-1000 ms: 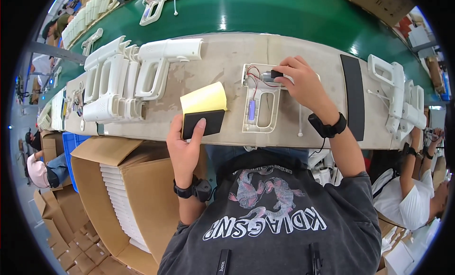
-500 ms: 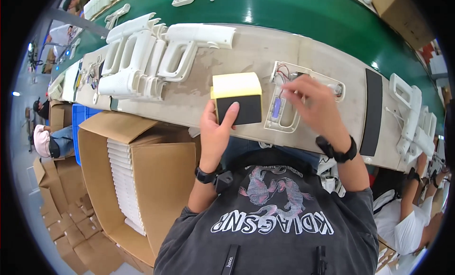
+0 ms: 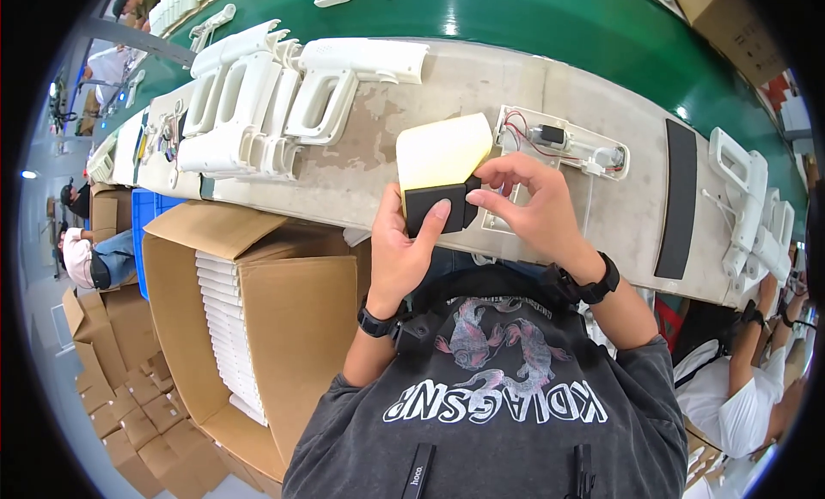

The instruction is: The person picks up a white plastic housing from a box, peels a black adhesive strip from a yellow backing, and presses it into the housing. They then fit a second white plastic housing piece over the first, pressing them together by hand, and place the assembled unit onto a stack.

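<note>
My left hand [image 3: 403, 255] grips a stack of black foam pads [image 3: 436, 220], its thumb flat on the front face. Pale yellow backing paper [image 3: 443, 146] stands up behind the black part, bent over at its right side. With thumb and index finger, my right hand [image 3: 537, 203] pinches the right edge of the black foam, where a narrow strip stands out from the stack. Just beyond that hand lies an open white plastic housing half [image 3: 620, 163], partly hidden by my fingers. Red wires [image 3: 515, 121] and a small black part [image 3: 548, 135] show inside it.
Several white gun-shaped housings [image 3: 322, 95] stand grouped at the left of the bench. A black strip [image 3: 676, 198] and more white housings [image 3: 741, 207] lie to the right. An open cardboard box [image 3: 296, 327] with stacked white pieces is at lower left. Beyond runs a green belt [image 3: 516, 35].
My right hand has left the housing half and come to the foam stack, pinching its edge. The stack has tilted, and its yellow paper now bends up at the right.
</note>
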`<state>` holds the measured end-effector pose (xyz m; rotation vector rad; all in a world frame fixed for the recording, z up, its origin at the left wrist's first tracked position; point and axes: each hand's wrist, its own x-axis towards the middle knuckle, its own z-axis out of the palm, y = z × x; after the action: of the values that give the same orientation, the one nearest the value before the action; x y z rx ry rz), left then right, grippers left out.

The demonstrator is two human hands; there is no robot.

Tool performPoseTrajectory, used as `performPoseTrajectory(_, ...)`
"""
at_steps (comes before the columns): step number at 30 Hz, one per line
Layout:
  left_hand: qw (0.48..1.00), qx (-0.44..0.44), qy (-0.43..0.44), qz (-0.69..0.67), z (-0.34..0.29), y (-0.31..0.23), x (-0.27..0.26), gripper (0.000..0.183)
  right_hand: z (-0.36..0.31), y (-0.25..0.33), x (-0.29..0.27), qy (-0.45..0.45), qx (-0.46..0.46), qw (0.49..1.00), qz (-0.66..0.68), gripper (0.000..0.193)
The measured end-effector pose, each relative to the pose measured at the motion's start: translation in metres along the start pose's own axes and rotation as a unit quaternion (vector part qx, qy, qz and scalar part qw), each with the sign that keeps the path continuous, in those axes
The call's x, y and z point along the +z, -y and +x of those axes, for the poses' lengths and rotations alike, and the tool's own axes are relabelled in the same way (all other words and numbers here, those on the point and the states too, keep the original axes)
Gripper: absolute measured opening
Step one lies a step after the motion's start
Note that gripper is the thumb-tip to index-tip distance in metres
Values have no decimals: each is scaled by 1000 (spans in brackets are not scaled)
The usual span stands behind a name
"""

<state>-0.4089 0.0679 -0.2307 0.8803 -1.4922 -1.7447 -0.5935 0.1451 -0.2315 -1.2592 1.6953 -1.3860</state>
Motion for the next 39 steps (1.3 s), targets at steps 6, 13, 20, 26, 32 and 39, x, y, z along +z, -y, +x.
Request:
performPoseTrajectory(6,998,-24,47,-44,0,2,-7,35,-3,-6,-2,37,42,991,121,25)
performPoseTrajectory(13,999,39,-29,8,8,-5,-23,40,7,-6,-39,21,113,951,288,27)
performPoseTrajectory(20,989,-100,-90,66,36,21,-38,42,-2,-26,-40,80,-145,958,-232,30)
performPoseTrajectory(26,935,23,-136,327,34,47,-32,64,-1,-33,-34,78,-131,961,-231,30)
performPoseTrajectory(32,884,81,-173,427,29,44,-40,53,3,-43,-36,138,-112,963,-202,35)
performPoseTrajectory(39,801,227,-175,525,101,20,-71,53,2,-22,-44,133,-89,966,-204,29)
